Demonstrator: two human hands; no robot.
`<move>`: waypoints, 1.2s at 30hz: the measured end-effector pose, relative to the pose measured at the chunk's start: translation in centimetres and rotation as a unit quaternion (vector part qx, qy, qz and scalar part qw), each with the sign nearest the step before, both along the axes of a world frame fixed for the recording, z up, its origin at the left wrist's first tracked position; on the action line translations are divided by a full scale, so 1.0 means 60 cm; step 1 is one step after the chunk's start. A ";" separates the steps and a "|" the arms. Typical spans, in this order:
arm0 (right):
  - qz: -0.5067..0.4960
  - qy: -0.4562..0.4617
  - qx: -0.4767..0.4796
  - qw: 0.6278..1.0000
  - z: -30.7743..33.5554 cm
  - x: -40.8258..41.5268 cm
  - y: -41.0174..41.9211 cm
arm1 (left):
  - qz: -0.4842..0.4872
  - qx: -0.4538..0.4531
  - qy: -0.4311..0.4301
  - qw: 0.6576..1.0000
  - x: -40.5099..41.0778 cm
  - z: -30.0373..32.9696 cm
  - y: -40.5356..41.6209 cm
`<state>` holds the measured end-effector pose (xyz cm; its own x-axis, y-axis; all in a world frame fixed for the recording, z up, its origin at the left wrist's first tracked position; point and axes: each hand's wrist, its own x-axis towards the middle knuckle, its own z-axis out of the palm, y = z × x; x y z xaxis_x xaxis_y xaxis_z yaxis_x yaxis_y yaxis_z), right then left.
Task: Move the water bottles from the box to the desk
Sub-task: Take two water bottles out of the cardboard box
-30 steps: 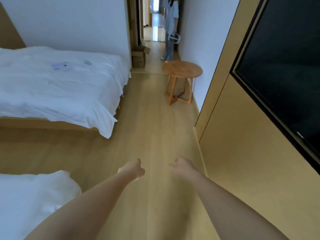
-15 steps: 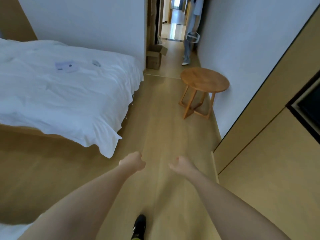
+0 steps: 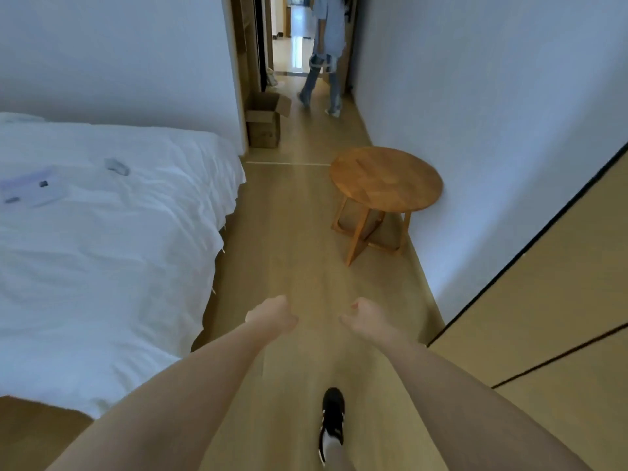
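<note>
At nine o'clock a bed (image 3: 102, 249) with a rumpled white cover fills the left side, a few small pale items lying on it, too blurred to name. The left hand (image 3: 272, 316) hangs out in front, near the middle of the view, its fingers curled in loosely and holding nothing. Just beside it, apart from it, the right hand (image 3: 365, 316) is the same: fingers loosely curled, nothing in them. Below them at six o'clock one black-and-white shoe (image 3: 332, 423) steps on the wooden floor (image 3: 289, 249).

At twelve o'clock, against the wall corner by the doorway, stands an open cardboard box (image 3: 265, 120), well apart from both hands. Judging by the task, the water bottles are in it, but its inside is not visible and no bottle shows anywhere. Beyond it another person (image 3: 324, 52) stands in the corridor, cut off at the top. At one o'clock a round wooden table (image 3: 385, 178) stands against the right wall.

The likely risks: the table's splayed legs jut into the walkway and could catch a foot; the person near the box could get in the way of a reach. No counter for the bottles is in view, unless the round table serves as it.
</note>
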<state>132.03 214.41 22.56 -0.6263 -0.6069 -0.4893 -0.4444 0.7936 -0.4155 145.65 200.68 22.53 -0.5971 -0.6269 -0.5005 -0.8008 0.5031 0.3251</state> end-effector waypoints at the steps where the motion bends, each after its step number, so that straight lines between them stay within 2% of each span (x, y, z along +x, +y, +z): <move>1: 0.002 -0.001 -0.001 1.000 -0.008 -0.037 -0.027 | -0.003 -0.001 -0.001 1.000 -0.037 -0.008 -0.029; 9: 0.046 0.001 0.008 0.999 -0.016 -0.325 -0.287 | 0.016 0.015 -0.018 1.000 -0.318 -0.010 -0.268; 17: 0.068 0.010 -0.013 0.998 0.009 -0.520 -0.573 | 0.036 -0.014 -0.038 0.999 -0.504 -0.012 -0.551; 25: 0.067 0.014 0.005 0.998 -0.017 -0.728 -0.883 | -0.014 0.036 -0.020 0.999 -0.701 -0.065 -0.892; 30: 0.042 0.013 -0.002 0.999 0.006 -0.857 -1.070 | -0.019 0.011 -0.017 1.000 -0.819 -0.034 -1.107; 36: 0.023 0.011 -0.011 1.000 0.013 -1.004 -1.252 | -0.009 -0.023 -0.007 1.000 -0.974 -0.017 -1.291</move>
<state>71.79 139.30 23.35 -0.6079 -0.6458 -0.4620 -0.4893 0.7629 -0.4225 87.21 123.24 21.49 -0.6019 -0.6385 -0.4796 -0.7955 0.5322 0.2898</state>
